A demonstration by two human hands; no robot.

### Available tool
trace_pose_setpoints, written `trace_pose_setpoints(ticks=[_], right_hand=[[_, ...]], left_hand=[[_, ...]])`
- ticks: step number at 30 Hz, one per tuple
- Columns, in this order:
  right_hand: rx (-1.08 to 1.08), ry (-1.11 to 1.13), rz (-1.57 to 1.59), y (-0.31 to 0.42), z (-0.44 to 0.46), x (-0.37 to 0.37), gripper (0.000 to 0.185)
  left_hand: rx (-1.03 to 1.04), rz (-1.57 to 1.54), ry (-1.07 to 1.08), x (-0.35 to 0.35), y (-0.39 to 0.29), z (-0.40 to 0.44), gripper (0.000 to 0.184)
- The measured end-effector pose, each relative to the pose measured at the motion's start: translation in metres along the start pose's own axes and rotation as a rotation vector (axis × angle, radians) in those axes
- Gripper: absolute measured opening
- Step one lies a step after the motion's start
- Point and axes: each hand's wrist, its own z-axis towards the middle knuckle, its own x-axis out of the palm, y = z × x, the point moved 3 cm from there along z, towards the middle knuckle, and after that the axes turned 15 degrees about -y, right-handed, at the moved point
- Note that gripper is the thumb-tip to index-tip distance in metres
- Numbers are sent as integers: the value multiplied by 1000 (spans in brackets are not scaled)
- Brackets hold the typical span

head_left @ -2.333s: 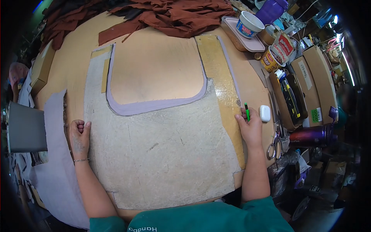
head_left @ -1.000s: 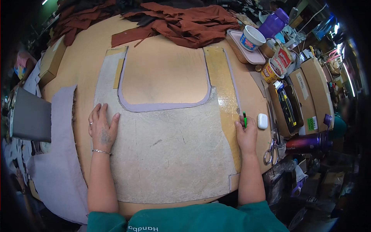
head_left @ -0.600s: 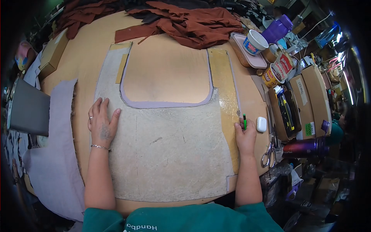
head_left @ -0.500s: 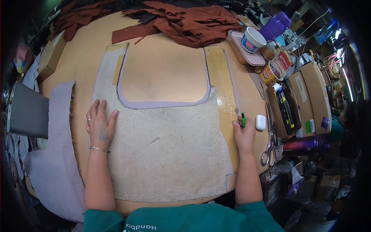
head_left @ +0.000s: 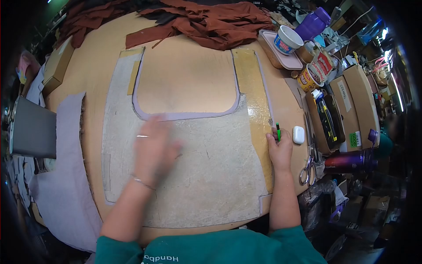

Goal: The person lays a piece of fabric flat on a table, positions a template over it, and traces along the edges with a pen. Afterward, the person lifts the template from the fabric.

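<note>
A large U-shaped pattern template (head_left: pixel 198 171), grey-white with yellow tape along its right side, lies flat on the table. Lilac fabric (head_left: pixel 189 116) shows from under it along the inner curve and the right edge. My left hand (head_left: pixel 156 152) is over the template's left middle, blurred by motion, its thumb apart and nothing seen in it; whether it touches the surface I cannot tell. At the template's right edge, my right hand (head_left: pixel 280 149) is closed around a green pen (head_left: pixel 278 132), which points up between thumb and fingers.
A lilac fabric piece (head_left: pixel 66 176) hangs over the left table edge beside a grey bin (head_left: pixel 33 127). Rust-brown cloth (head_left: pixel 215 22) is heaped at the back. To the right are scissors (head_left: pixel 307 169), a white earbud case (head_left: pixel 298 135), a pen box (head_left: pixel 325 123) and a purple bottle (head_left: pixel 349 163).
My left hand has left the template's left edge and moved right, over the template. My right hand stays at the right edge with the pen.
</note>
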Motion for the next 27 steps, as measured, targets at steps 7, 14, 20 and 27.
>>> trace_pose_setpoints(ticks=[7,14,20,27], right_hand=[[22,-14,17,-4,0,3,21],[-5,-15,1,0,0,1,20],[-16,-17,-6,-1,-1,1,19],[-21,-13,-4,-1,0,1,19]], left_hand=[[310,-324,264,75,-119,9,53],[321,-244,286,89,-113,9,60],[318,-239,277,89,-113,8,59],[315,-252,275,90,-112,8,60]])
